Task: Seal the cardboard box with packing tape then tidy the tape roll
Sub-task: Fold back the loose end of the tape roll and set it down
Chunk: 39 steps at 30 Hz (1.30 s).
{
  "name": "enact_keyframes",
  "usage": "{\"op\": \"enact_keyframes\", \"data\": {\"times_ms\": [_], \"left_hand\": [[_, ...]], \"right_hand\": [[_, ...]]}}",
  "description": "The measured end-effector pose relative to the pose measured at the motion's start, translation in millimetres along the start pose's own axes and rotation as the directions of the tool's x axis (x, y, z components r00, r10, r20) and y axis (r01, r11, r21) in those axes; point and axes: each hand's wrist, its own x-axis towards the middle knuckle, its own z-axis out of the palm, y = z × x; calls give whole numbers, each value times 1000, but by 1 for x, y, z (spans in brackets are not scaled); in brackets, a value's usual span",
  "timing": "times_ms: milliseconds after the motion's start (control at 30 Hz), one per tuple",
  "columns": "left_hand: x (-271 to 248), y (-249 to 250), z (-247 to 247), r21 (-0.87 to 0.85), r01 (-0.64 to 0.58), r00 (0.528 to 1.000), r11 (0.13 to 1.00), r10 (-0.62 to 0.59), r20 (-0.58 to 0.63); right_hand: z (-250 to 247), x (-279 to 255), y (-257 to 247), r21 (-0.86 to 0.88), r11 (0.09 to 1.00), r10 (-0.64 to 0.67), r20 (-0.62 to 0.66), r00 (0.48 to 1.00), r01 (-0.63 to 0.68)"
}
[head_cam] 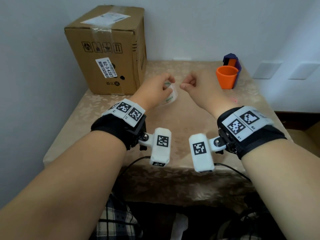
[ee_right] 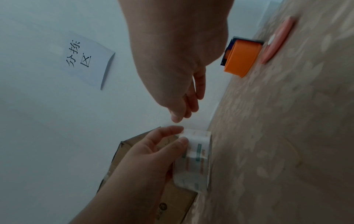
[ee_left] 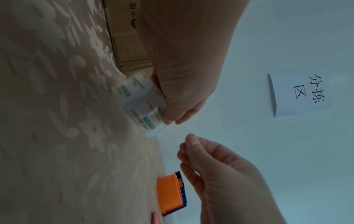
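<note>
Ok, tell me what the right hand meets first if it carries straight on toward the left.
Probably the tape roll held in the left hand; the right hand points at it, a small gap apart.

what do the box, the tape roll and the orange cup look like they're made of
Box: matte brown corrugated cardboard, creased edges. Tape roll: glossy clear plastic film with printed marks, apparently on a cardboard core. Orange cup: matte, evenly coloured, probably plastic.

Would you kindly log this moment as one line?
left hand: grips tape roll | right hand: curled, empty, beside roll | cardboard box: upright on table
</note>
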Motion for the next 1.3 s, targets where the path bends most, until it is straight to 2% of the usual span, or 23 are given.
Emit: {"op": "enact_keyframes", "data": {"times_ms": [300,433,533,633,800,867,933,1033,1167,1300], "left_hand": [[3,-10,-7,-3,-17,998,1000,17,-62],[3,-5,-5,46,-59,996,997,62,-61],[5,0,-2,146,-107,991,983,118,-64],[5,3,-4,158,-104,991,982,116,-68],[-4,4,-7,61,-125,992,990,126,-13],[-6,1,-9,-17,-120,993,993,120,2],[-4,-2,-12,-82,-107,994,991,107,-8],[1,-5,-16,-152,-71,997,986,69,-21],[3,-8,-15,-176,-32,999,984,28,-26],[3,-8,-16,-161,-36,999,986,31,-31]], "right_hand": [[-7,-3,-17,5,996,-88,-7,996,88],[-14,-1,-13,37,998,-43,-67,997,45],[-16,0,-18,32,998,-55,-61,997,57],[-16,1,-21,58,997,-51,-65,997,55],[-19,3,-6,233,971,72,-92,993,-49],[-22,2,-5,334,942,63,-69,996,-37],[-25,0,-10,373,928,-15,-23,1000,23],[-27,0,-17,291,947,-157,46,987,137],[-27,1,-18,148,975,-183,105,977,167],[-27,-1,-16,34,983,-185,113,976,182]]}}
